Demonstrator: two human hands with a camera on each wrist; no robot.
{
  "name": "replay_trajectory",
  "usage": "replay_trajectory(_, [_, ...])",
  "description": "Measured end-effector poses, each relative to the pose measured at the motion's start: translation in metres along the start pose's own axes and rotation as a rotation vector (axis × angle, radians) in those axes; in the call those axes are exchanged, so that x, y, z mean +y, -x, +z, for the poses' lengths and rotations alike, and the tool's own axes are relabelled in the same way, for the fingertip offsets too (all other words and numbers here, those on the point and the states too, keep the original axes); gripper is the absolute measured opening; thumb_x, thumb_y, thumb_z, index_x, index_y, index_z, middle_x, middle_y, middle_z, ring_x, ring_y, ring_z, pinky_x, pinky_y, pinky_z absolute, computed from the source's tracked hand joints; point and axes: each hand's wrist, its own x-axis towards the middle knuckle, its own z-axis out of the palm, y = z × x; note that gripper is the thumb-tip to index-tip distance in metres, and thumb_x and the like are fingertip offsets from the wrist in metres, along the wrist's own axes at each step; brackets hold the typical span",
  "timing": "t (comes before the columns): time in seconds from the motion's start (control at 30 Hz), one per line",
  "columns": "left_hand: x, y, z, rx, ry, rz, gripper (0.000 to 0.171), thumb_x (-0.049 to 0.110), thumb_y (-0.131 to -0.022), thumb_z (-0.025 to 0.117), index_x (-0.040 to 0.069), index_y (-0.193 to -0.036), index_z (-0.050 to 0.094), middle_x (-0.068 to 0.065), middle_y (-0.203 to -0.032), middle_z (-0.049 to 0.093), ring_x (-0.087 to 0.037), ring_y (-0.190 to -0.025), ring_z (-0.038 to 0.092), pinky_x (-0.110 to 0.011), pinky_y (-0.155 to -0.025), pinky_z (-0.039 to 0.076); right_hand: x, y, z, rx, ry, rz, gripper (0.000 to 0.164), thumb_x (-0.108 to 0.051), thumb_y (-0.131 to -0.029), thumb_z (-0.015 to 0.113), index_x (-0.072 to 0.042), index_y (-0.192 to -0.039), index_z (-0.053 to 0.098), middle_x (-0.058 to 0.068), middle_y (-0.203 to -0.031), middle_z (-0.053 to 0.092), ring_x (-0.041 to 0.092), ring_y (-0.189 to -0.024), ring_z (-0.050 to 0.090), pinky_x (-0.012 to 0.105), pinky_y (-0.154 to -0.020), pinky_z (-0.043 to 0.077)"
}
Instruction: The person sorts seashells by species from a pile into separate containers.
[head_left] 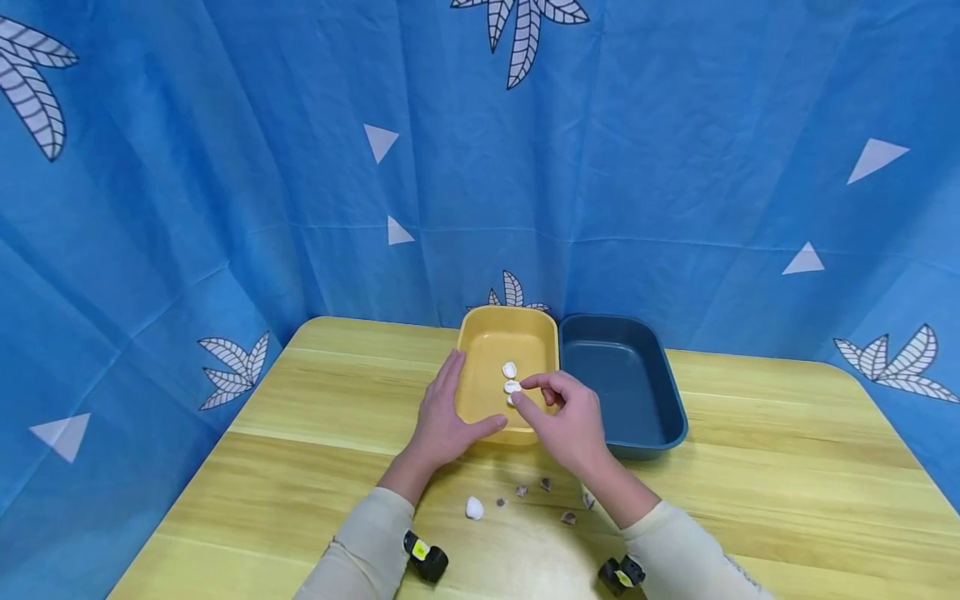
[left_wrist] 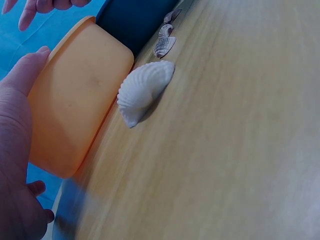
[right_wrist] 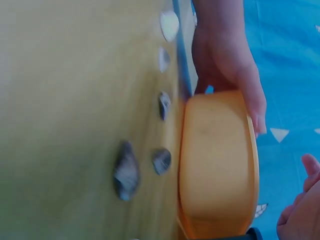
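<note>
White shells (head_left: 510,369) inside yellow tray (head_left: 510,322), visible only in head view

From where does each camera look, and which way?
Head: worn on head, facing forward and down over yellow tray; left grip, right grip, sleeves show.
Left wrist: worn there, facing white shell and tray; left grip, right fingers show.
Right wrist: worn there, facing dark shells and tray; both grips show.
Wrist views share this tray.

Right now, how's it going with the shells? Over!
Left fingers on yellow tray. Right fingers at white shells inside. Nothing visibly in the way.
</note>
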Motion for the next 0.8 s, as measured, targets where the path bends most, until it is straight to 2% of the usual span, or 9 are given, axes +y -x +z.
replay_trajectory(0.23, [0.0, 0.001, -0.001, 0.021, -0.004, 0.027, 0.117, 0.063, -0.073, 0.079, 0.015, -0.161, 0.018, 0.001, -0.166, 0.012, -0.034, -0.146, 0.02, -0.06, -0.112, 0.02, -0.003, 0.023, 0.004, -0.024, -0.002, -0.044, 0.014, -0.023, -0.082, 0.083, -0.02, -0.091, 0.074, 0.007, -0.071, 0.047, 0.016, -0.06, 0.041, 0.027, -0.053, 0.034])
replay_trajectory(0.33, [0.0, 0.002, -0.001, 0.028, 0.003, 0.038, 0.117, 0.06, -0.073, 0.081, 0.014, -0.161, 0.019, -0.002, -0.166, 0.014, -0.036, -0.146, 0.021, -0.061, -0.112, 0.02, -0.002, 0.032, 0.006, -0.032, -0.008, -0.075, 0.015, -0.021, -0.081, 0.084, -0.016, -0.092, 0.075, 0.009, -0.07, 0.048, 0.022, -0.06, 0.042, 0.027, -0.053, 0.034])
replay_trajectory(0.47, [0.001, 0.002, -0.001, 0.028, 0.013, 0.029, 0.116, 0.059, -0.073, 0.081, 0.015, -0.161, 0.019, -0.001, -0.166, 0.014, -0.035, -0.145, 0.021, -0.06, -0.112, 0.02, 0.001, 0.044, 0.008, -0.043, -0.013, -0.11, 0.015, -0.019, -0.08, 0.084, -0.017, -0.091, 0.074, 0.004, -0.069, 0.048, 0.029, -0.064, 0.047, 0.025, -0.054, 0.034])
replay_trajectory(0.67, [0.002, 0.001, 0.0, 0.028, 0.006, 0.02, 0.117, 0.06, -0.072, 0.081, 0.017, -0.161, 0.019, 0.001, -0.166, 0.014, -0.033, -0.146, 0.021, -0.059, -0.112, 0.021, 0.002, 0.054, 0.011, -0.066, -0.013, -0.15, 0.02, -0.017, -0.076, 0.086, -0.023, -0.09, 0.073, 0.004, -0.068, 0.048, 0.023, -0.063, 0.048, 0.024, -0.054, 0.036])
replay_trajectory(0.8, [0.002, 0.001, 0.0, 0.028, 0.014, 0.026, 0.116, 0.057, -0.073, 0.082, 0.016, -0.161, 0.019, 0.0, -0.166, 0.014, -0.033, -0.146, 0.02, -0.06, -0.112, 0.02, 0.002, 0.059, 0.014, -0.113, -0.003, -0.18, 0.021, -0.017, -0.073, 0.087, -0.021, -0.088, 0.072, 0.006, -0.067, 0.048, 0.025, -0.062, 0.05, 0.023, -0.055, 0.037])
